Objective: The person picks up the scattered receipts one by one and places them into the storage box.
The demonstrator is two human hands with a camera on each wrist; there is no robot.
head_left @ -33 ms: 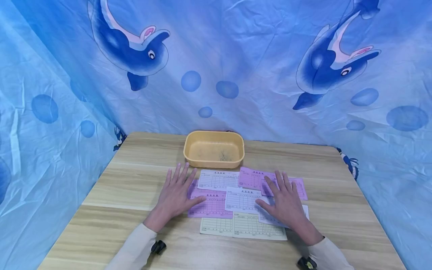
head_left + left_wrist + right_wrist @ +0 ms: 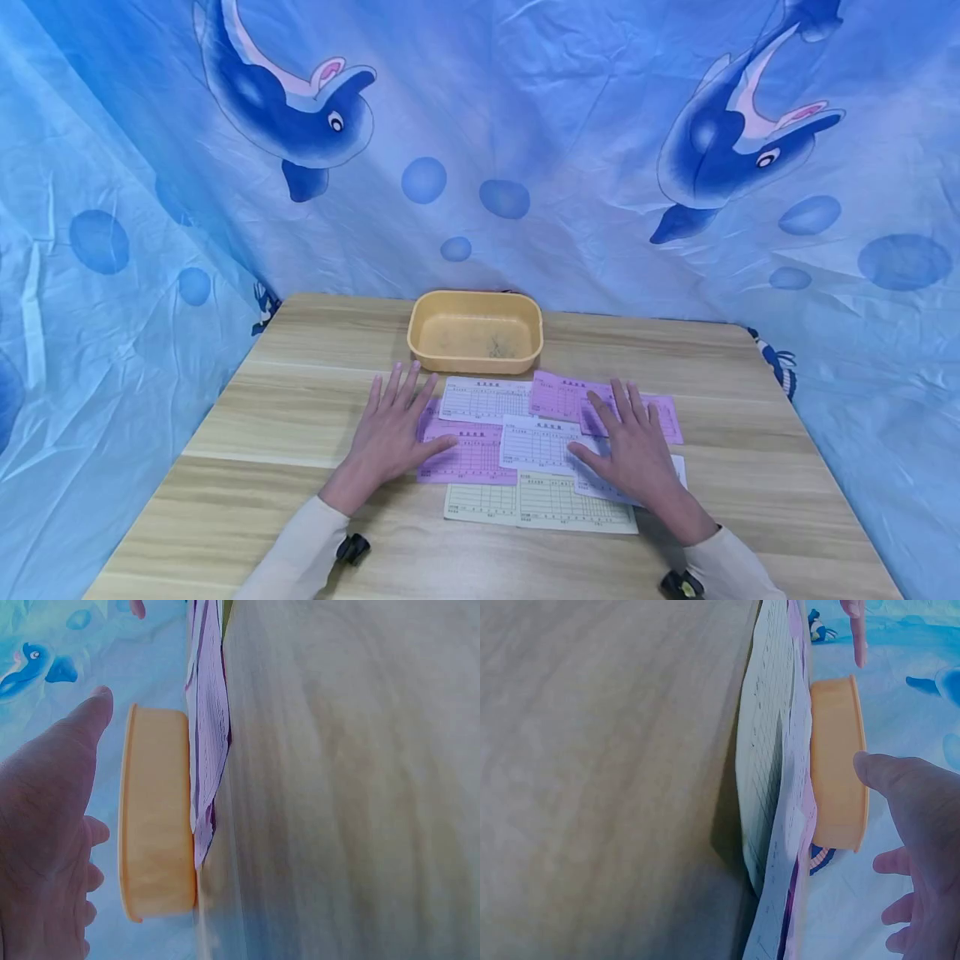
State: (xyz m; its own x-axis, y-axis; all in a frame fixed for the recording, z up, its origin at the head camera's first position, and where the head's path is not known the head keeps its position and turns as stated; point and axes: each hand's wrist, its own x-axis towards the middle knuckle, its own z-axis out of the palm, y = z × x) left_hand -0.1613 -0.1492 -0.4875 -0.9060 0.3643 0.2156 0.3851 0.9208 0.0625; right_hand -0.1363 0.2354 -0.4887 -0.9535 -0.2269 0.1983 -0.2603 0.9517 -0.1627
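Observation:
Both hands are held above the table with fingers spread and nothing in them. My left hand (image 2: 387,439) is over the left edge of a loose spread of printed paper forms, nearest a pink form (image 2: 468,458). My right hand (image 2: 636,450) hangs over the right side of the spread, partly covering a pink form (image 2: 555,396) and a white form (image 2: 540,443). Another white form (image 2: 483,398) lies at the back, and pale green forms (image 2: 576,504) lie at the front. The forms overlap one another. From the left wrist view, the left hand (image 2: 49,825) shows clear of the papers.
A shallow yellow-orange plastic basin (image 2: 474,364) stands just behind the forms. The wooden table (image 2: 300,433) ends at a blue curtain (image 2: 480,125) printed with dolphins, which also hangs along both sides.

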